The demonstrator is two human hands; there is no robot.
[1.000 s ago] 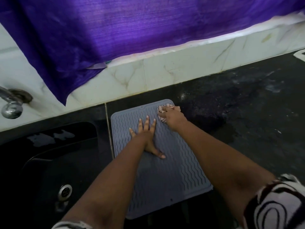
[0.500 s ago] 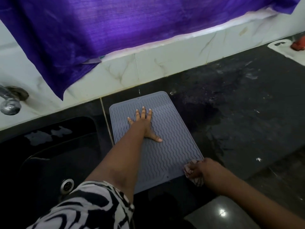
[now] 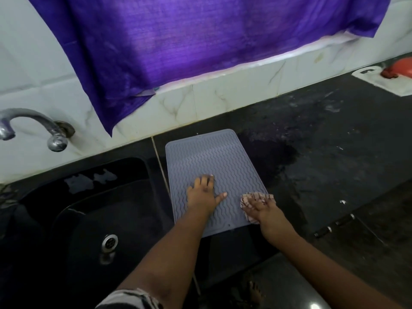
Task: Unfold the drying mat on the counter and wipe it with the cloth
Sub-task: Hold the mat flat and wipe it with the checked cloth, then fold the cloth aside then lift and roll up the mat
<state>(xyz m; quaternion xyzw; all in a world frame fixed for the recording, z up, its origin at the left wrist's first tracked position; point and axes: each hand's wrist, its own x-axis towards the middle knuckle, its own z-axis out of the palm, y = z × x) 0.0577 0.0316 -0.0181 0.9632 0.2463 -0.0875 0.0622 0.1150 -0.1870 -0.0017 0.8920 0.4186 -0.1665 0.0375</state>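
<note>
The drying mat (image 3: 214, 166) lies flat on the worktop (image 3: 323, 157). The left hand (image 3: 204, 192), fingers spread, presses so it won't slide. At four o'clock, the right hand (image 3: 265, 210) pushes the cloth (image 3: 256, 198) down, fingers flat over it.

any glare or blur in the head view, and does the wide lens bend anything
Head view: glare patches on the wet black sink; wide-angle lens bows the backsplash line; left hand and right hand on the cloth slightly soft; mat ridges crisp.
</note>
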